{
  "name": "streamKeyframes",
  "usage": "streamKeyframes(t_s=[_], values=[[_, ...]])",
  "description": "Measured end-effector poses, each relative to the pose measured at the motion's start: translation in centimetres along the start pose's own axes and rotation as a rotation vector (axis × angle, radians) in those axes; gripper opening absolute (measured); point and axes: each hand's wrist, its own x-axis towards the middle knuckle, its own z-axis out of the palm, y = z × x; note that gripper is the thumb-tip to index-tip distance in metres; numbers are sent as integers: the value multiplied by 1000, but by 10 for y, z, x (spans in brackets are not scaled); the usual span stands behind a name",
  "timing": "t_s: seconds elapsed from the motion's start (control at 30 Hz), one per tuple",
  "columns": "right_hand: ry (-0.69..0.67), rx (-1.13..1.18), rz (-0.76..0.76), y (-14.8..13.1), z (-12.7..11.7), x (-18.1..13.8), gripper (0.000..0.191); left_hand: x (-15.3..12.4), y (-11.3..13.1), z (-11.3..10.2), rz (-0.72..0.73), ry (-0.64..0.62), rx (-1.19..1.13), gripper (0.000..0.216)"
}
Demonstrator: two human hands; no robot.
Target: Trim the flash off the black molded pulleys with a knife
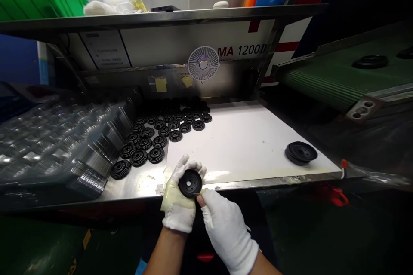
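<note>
In my gloved left hand (178, 197) lies a black grooved plastic wheel (190, 183), gripped by its edge with its face turned up toward me. My right hand (226, 227), also in a white glove, is closed at the wheel's lower right rim. A bare fingertip and thumb pinch together there; a thin sliver shows between them, too small to name. Farther right on the white sheet (245, 142) sit black wheels (301, 153), seemingly one on another. Many similar wheels (156, 155) stand in rows on the left of the bench.
Stacked clear plastic trays (97, 154) fill the left side. A round white fan (203, 64) hangs beneath a metal shelf (180, 16) bearing a green bin (41, 0). On the right runs a green conveyor (332, 77) carrying a black wheel (370, 61). Red-handled tool (338, 197) hangs below the bench edge.
</note>
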Motion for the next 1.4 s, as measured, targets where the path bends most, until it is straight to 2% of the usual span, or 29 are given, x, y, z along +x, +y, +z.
streamKeyframes(t_s=[0.13,0.27,0.4,0.5,0.7,0.83,0.93,1.1,1.2,1.3,1.4], values=[[17,-24,15,8,-1,1,21,-5,4,-4,-87,-28,47,25],[9,-51,19,8,3,-1,23,-1,2,-8,-45,3,-2,12],[3,-22,21,0,4,-4,25,1,1,-7,24,-22,-51,12],[-35,25,22,-5,3,-5,25,1,1,-5,20,13,-109,8],[19,17,19,-2,3,-3,27,-3,-1,-4,130,27,-37,19],[-4,38,34,1,2,-3,27,-10,2,0,-18,19,55,31],[-41,50,44,3,0,-4,26,-15,6,0,-76,-18,74,28],[-57,36,67,1,-1,-4,26,-10,4,-2,-41,-28,-51,10],[-61,68,42,-4,0,-4,24,-5,3,2,-30,9,-134,3],[-58,101,32,-8,1,-6,25,-7,4,6,-11,56,-177,2],[-56,103,42,-5,-1,-5,26,-12,6,7,10,8,-42,15]])
